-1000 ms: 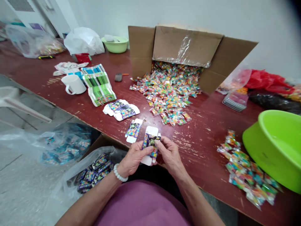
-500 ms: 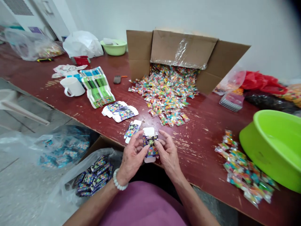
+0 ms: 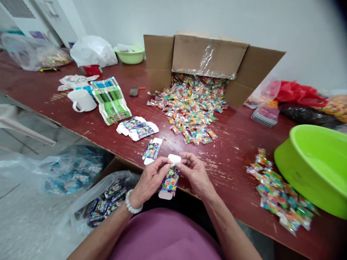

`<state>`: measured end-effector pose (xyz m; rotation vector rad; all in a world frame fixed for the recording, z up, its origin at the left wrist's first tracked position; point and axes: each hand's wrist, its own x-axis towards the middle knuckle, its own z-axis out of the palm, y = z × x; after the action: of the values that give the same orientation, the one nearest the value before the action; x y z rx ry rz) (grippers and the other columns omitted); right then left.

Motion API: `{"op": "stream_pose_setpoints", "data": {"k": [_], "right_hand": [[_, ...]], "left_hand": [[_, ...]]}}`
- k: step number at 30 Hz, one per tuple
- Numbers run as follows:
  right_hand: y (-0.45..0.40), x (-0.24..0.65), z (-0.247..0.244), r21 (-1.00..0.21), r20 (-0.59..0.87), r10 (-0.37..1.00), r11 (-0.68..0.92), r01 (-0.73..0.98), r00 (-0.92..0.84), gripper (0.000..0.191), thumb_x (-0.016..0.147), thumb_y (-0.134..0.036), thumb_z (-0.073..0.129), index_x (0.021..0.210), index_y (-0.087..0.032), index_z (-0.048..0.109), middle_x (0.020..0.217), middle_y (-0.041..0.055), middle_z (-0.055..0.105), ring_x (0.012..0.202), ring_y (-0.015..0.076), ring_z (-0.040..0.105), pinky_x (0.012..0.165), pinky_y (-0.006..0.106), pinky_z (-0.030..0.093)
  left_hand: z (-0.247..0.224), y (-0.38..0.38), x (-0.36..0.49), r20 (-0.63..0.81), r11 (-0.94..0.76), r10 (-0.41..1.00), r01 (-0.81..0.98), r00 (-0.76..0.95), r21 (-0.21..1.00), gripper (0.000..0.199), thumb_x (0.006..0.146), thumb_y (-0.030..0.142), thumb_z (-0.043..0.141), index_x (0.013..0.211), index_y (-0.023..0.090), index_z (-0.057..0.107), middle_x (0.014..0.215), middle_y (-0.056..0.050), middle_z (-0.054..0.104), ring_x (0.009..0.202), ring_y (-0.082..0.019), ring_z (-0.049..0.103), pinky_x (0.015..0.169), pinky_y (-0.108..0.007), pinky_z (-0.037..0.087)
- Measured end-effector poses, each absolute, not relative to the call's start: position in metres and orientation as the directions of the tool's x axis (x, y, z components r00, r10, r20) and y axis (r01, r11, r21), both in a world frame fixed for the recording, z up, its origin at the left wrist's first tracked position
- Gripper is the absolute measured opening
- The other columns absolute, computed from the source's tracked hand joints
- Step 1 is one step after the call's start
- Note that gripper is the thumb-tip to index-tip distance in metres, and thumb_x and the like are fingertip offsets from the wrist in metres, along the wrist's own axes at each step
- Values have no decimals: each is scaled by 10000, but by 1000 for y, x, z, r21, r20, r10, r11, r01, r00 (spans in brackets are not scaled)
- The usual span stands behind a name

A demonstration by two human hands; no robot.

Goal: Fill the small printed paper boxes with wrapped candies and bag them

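A small purple printed candy box (image 3: 170, 180) is held between both hands at the table's front edge, with white flaps showing at its top and bottom. My left hand (image 3: 153, 177) pinches its upper left side, thumb and fingers near the top flap. Fingers of my right hand (image 3: 195, 174) close on the upper right, by the same flap. Just beyond my left hand lies a flattened purple box (image 3: 152, 150), and past it more flat purple boxes (image 3: 138, 128) overlap. Wrapped candies (image 3: 197, 112) spill from a cardboard box (image 3: 210, 56) ahead.
A green basin (image 3: 311, 169) stands at right beside a small pile of wrapped candies (image 3: 279, 191). Green card sheets (image 3: 112, 103) and a white mug (image 3: 82, 100) lie at left. Below the edge, a plastic bag holds filled purple boxes (image 3: 107, 202); another bag holds blue packets (image 3: 73, 175).
The candy box has tilted and moved slightly lower, toward my body. Both hands have shifted their fingers up from the box's front to its top flap.
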<state>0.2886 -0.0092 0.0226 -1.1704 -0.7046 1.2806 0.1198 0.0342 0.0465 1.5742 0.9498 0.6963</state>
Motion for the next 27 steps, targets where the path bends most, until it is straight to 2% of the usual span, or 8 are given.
{"op": "stream_pose_setpoints", "data": {"k": [4, 7, 10, 14, 18, 20, 23, 27], "right_hand": [[-10, 293, 24, -996, -57, 987, -46, -75, 153, 218, 786, -388, 769, 864, -189, 725, 764, 9, 678, 682, 145, 593, 659, 266, 473], [-11, 293, 22, -994, 78, 972, 58, 95, 220, 187, 831, -375, 723, 791, -192, 732, 757, 25, 678, 700, 164, 597, 660, 278, 469], [-12, 291, 22, -984, 143, 955, 109, 141, 260, 167, 862, -367, 690, 821, -210, 731, 765, 29, 675, 712, 175, 610, 668, 289, 480], [-15, 290, 28, -955, 198, 971, 160, 248, 133, 189, 911, -374, 627, 843, -228, 727, 819, 37, 689, 752, 179, 630, 706, 299, 500], [-15, 289, 36, -991, 68, 994, 57, 122, 85, 206, 898, -375, 628, 783, -208, 665, 808, 24, 702, 552, 124, 587, 530, 254, 488], [-13, 287, 39, -998, 10, 997, 6, 66, 70, 164, 847, -351, 684, 787, -204, 640, 915, 42, 735, 504, 103, 569, 458, 231, 472], [-8, 285, 40, -999, -33, 996, -33, -1, 79, 151, 809, -313, 711, 782, -197, 618, 1037, 67, 751, 478, 81, 555, 442, 221, 477], [-2, 282, 38, -955, -159, 985, -136, -263, 68, 219, 753, -331, 754, 729, -171, 605, 1004, 73, 758, 423, 69, 540, 411, 225, 457]], "left_hand": [[44, 35, 122, -78, 55, 874, 62, 480, 997, 186, 870, 343, 670, 982, 198, 641, 893, -11, 674, 822, -153, 610, 777, -253, 483], [43, 32, 124, -223, 306, 865, -119, 449, 945, 440, 814, 362, 747, 1168, 246, 513, 840, 26, 663, 704, -123, 618, 662, -227, 498], [44, 27, 126, -353, 507, 746, -138, 564, 851, 513, 860, 489, 669, 1267, 236, 486, 873, -15, 680, 650, -150, 665, 593, -253, 523], [42, 21, 129, -435, 636, 644, -123, 630, 762, 567, 918, 597, 505, 1341, 220, 499, 820, -50, 681, 486, -172, 648, 443, -268, 492], [37, 20, 133, -474, 677, 641, -153, 604, 720, 587, 933, 616, 453, 1392, 252, 476, 791, -37, 677, 456, -165, 635, 413, -259, 482], [35, 19, 135, -479, 674, 646, -149, 595, 724, 616, 926, 649, 434, 1394, 251, 483, 770, -32, 676, 450, -158, 630, 403, -245, 470], [32, 18, 137, -458, 630, 686, -147, 565, 762, 643, 914, 672, 437, 1386, 240, 501, 769, -34, 686, 449, -140, 616, 408, -227, 458], [31, 19, 137, -415, 545, 730, -95, 544, 833, 683, 900, 694, 442, 1362, 200, 536, 737, -35, 682, 445, -121, 595, 419, -213, 448]]}}
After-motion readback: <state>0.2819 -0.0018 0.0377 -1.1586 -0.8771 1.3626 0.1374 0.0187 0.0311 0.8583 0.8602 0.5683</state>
